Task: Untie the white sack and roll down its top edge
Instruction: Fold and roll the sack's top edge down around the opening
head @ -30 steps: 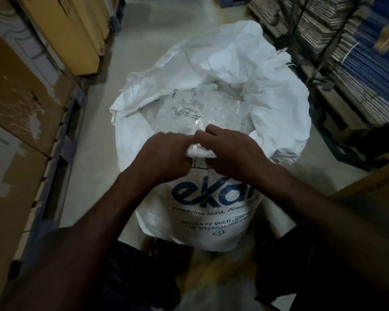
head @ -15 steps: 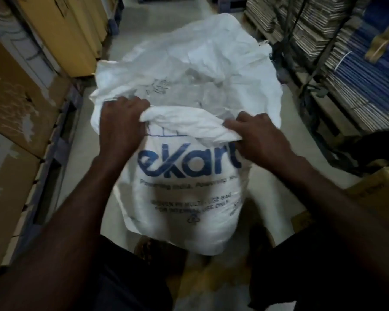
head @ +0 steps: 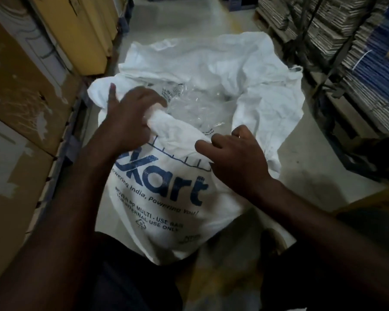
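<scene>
The white sack [head: 166, 198] stands on the floor [head: 301, 180] between the person's legs, mouth already open. Left hand [head: 130, 115] grips the rolled near rim; right hand [head: 236, 158] pinches it alongside. Risk: uneven pulling may topple the sack or unroll the cuff. The clear inner liner [head: 195, 104] beyond may snag; the far edge remains unrolled.

Pale concrete floor [head: 184, 28], narrow aisle. White sack [head: 245, 70] stands on it, between cardboard boxes [head: 20, 90] and stacked flat cartons [head: 357, 52].
</scene>
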A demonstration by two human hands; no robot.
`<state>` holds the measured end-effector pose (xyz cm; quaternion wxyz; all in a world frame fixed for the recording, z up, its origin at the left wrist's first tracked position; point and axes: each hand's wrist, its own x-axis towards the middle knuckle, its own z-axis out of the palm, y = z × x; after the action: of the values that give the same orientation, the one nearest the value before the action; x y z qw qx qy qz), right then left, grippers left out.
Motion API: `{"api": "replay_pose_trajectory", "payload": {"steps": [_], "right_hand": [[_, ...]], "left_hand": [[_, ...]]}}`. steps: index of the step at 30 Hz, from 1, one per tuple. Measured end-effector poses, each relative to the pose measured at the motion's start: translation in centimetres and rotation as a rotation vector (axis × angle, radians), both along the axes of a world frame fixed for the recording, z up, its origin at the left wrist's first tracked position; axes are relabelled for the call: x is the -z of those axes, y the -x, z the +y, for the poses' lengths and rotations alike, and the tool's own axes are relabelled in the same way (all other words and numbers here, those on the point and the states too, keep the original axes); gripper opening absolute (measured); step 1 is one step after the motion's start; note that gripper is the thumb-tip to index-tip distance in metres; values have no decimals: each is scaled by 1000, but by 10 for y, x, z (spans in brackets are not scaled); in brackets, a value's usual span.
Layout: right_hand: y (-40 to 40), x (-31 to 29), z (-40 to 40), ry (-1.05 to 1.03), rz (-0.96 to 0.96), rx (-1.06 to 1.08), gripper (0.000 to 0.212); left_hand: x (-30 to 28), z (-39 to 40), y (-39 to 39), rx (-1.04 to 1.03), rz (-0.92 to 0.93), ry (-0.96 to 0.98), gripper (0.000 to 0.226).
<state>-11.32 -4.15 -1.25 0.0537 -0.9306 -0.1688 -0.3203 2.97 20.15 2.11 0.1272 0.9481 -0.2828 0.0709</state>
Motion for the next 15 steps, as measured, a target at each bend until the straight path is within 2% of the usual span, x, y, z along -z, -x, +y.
{"api": "replay_pose_trajectory", "payload": {"steps": [1, 3, 5, 7, 9, 11, 12, 15], "right_hand": [[-1, -1, 0, 7, -27, 0, 42], [-5, -2, -4, 34, -85, -1, 39], [-8, -5, -10, 51, -115, 6, 35], [-9, -11, -15, 55, -88, 29, 32], [-8, -17, -15, 51, 18, 28, 28], [-5, -24, -14, -33, 173, 7, 24], [-5, -27, -14, -89, 242, 5, 27], [-3, -30, -16, -268, 374, 2, 55]], "left_hand": [[-6, -3, 11, 87, 67, -55, 81], [-10, -14, 28, 204, 168, -113, 83], [-11, -24, 38, 238, 155, -97, 66], [-15, -31, 43, 222, -11, -28, 41], [-16, -38, 50, 150, -185, 29, 34], [-8, -44, 58, 125, -223, 38, 35], [-3, -47, 61, 122, -215, 42, 33], [4, -52, 61, 146, -253, 118, 36]]}}
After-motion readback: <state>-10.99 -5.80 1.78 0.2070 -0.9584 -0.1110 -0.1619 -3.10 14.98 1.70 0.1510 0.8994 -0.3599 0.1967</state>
